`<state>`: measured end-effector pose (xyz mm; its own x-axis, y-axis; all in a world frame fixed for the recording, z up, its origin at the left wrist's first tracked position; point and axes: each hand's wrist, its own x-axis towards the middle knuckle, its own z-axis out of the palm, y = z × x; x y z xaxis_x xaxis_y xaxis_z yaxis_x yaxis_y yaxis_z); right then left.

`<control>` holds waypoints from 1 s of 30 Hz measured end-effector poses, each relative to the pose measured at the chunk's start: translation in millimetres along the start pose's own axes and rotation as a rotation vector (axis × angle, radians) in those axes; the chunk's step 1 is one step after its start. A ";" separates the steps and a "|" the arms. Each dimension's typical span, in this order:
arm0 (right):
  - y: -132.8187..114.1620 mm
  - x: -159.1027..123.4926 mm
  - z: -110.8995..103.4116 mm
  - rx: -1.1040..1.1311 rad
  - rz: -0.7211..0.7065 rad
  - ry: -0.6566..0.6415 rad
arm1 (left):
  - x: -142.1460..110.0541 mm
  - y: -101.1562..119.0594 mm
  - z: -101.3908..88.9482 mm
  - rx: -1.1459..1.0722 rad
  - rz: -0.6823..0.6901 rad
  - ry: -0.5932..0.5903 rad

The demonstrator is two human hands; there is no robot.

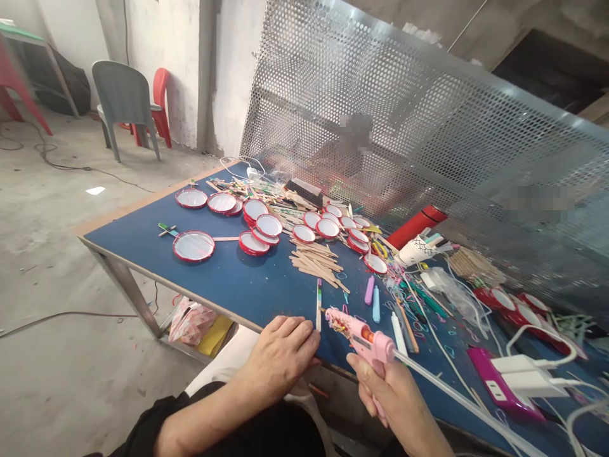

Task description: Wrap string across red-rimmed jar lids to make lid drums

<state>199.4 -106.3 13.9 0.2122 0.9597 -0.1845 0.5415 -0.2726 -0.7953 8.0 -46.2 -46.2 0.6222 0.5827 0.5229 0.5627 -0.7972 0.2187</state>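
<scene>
Painted craft stick: bottom end lost at left hand, can't tell if pinched or just touched. Right hand covers the trigger of the pink glue gun. Translucent glue stick cut by bottom edge. Red chair cropped at left edge. Shapes behind perforated panel blurred. Small table scraps unreadable.

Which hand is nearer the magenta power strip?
Right. The right hand, holding the pink glue gun, is left of the magenta power strip in view; the left hand is farther left, by the striped stick.
</scene>
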 end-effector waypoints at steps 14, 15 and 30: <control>15.8 -14.7 1.5 0.018 0.087 -0.030 | 0.4 0.4 1.6 -0.012 -0.007 0.006; 17.3 -15.8 1.3 0.008 0.093 -0.031 | 0.0 0.3 1.9 -0.011 -0.006 0.008; 22.6 -31.2 -0.8 -0.041 0.055 -0.063 | 0.8 0.0 1.2 -0.009 -0.001 0.013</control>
<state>205.6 -142.4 2.1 0.1917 0.9453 -0.2638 0.5637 -0.3261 -0.7589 9.2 -45.5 -46.7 0.6143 0.5812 0.5336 0.5582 -0.7981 0.2266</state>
